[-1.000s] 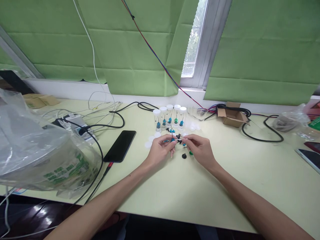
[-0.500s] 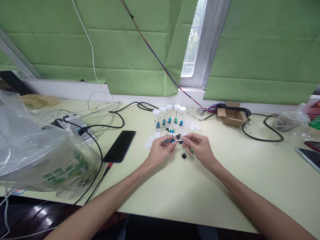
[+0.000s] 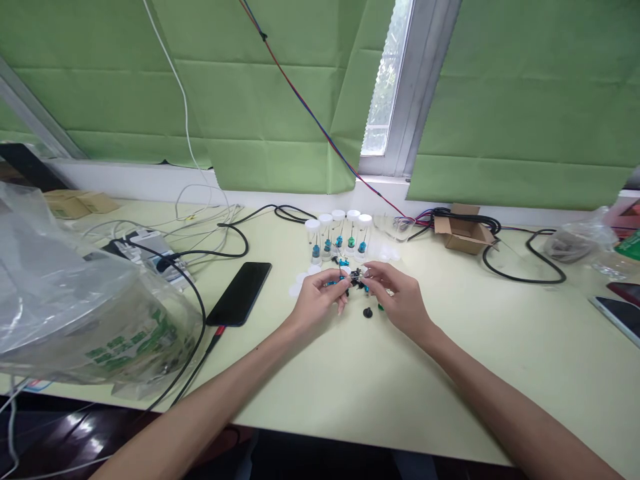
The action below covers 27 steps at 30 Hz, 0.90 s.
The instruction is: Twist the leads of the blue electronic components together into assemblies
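My left hand (image 3: pixel 320 298) is closed in a pinch at the fingertips, beside a small blue piece with a thin dark stem. What it grips is too small to name. Opposite it, my right hand (image 3: pixel 397 295) pinches at a thin, pale piece that shows between the two hands. Small black and blue parts (image 3: pixel 356 280) lie under and behind the fingertips, partly hidden. A round black part (image 3: pixel 368 313) rests on the table just in front. Behind the hands stand several clear vials (image 3: pixel 351 240) with white caps, holding blue or green pieces with thin stems.
White caps (image 3: pixel 295 289) lie left of the hands. A black phone (image 3: pixel 239 293) and a large plastic bag (image 3: pixel 90 320) are farther left. At the back right sits a cardboard box (image 3: pixel 464 235) with black cable. Another phone (image 3: pixel 617 320) lies at the right edge.
The fingertips have shifted slightly around the small piece. The pale rod seen between the hands shows less clearly now. My right hand's fingers have tilted a little; both arms stay nearly in place.
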Each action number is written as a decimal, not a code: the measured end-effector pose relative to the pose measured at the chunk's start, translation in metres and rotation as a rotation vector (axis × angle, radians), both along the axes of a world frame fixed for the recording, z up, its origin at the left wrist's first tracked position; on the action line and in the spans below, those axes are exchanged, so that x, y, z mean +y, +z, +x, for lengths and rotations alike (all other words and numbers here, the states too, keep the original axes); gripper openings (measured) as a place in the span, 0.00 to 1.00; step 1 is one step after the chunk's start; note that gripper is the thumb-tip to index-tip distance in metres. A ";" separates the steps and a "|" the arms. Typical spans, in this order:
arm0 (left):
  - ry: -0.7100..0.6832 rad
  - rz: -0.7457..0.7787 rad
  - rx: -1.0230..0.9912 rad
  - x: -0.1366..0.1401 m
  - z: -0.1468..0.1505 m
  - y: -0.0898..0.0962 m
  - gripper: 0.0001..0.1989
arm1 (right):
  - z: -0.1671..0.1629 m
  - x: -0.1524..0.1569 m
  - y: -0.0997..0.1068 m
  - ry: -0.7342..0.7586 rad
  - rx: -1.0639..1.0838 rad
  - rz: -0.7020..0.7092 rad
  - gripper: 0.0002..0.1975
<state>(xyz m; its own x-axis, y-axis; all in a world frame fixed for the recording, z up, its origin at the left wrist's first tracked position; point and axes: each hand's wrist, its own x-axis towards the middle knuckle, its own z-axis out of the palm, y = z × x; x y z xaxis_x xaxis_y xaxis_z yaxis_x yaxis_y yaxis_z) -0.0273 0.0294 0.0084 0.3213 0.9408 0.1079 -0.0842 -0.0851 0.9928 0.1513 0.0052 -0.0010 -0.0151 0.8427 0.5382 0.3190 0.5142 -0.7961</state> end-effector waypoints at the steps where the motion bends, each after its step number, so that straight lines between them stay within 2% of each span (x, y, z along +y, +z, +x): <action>1: -0.003 -0.002 -0.004 0.000 0.000 0.000 0.11 | 0.001 0.000 0.000 -0.015 -0.038 0.031 0.12; 9: -0.024 -0.021 -0.008 0.000 0.000 -0.001 0.13 | 0.002 0.001 -0.001 -0.052 -0.131 0.142 0.09; 27: -0.019 -0.034 -0.016 -0.001 0.001 0.000 0.13 | 0.003 0.002 -0.004 -0.052 -0.086 0.096 0.07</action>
<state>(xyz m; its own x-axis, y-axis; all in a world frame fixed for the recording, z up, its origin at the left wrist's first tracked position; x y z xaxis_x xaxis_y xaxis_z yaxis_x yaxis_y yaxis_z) -0.0261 0.0281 0.0080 0.3379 0.9377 0.0812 -0.1016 -0.0494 0.9936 0.1543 0.0077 -0.0049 -0.0224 0.7881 0.6151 0.4123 0.5678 -0.7125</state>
